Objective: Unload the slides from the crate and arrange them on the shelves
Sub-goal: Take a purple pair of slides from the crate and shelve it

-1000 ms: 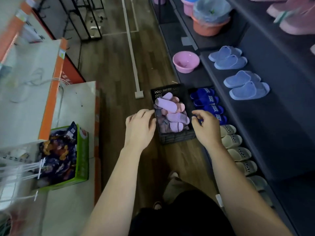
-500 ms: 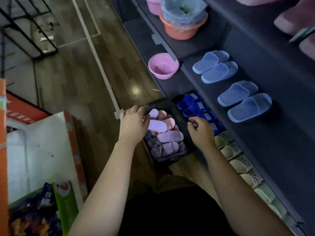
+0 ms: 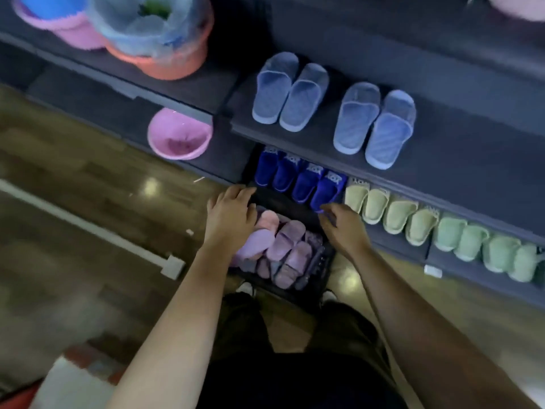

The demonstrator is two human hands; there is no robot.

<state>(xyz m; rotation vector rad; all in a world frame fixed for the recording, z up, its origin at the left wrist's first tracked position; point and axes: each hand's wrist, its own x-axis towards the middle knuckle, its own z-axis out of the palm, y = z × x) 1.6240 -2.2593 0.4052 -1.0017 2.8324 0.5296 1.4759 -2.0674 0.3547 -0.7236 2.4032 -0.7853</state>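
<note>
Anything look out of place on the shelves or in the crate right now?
Nothing looks damaged or spilled. The shelved pairs sit in neat rows. Only the pink and purple slides in the black crate look untidy: they are heaped at mixed angles, some overlapping.

My left hand (image 3: pixel 228 215) over left rim of black plastic crate (image 3: pixel 321 261), partly covering pink and lilac slides (image 3: pixel 287 240) piled inside. My right hand (image 3: pixel 343 228) at crate's right rim, fingers curled; grip unclear through blur. Crate on brown wooden floor (image 3: pixel 88 178), just before dark grey shelves (image 3: pixel 472 160). Bottom shelf: royal blue slides (image 3: pixel 298 178), beige slides (image 3: pixel 389 211), mint green slides (image 3: pixel 486 249) in row. Shelf above: two pairs pale blue slides (image 3: pixel 374 125). Round pink plastic basin (image 3: pixel 180 134) at left.
</note>
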